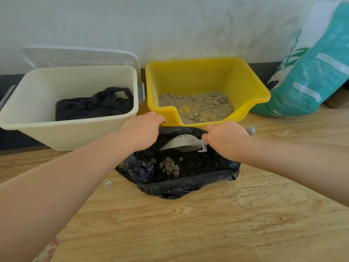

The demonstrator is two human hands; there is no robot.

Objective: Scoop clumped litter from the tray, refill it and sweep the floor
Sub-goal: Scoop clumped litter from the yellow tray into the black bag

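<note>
A yellow litter tray (251, 86) stands against the wall and holds a thin layer of beige litter (196, 106) with clumps. In front of it a black garbage bag (185, 184) lies open on the floor, with several grey clumps (171, 166) inside. My left hand (141, 129) grips the bag's far left rim, close to the tray's front lip. My right hand (226, 138) holds a white scoop (181, 143) by its handle, and the scoop's head is tilted over the bag's opening.
A cream bin (75, 137) with an open white lid (79, 55) stands left of the tray, a black bag (94, 104) inside it. A teal litter sack (311, 72) leans on the wall at right. Litter grains speckle the wooden floor (207, 224).
</note>
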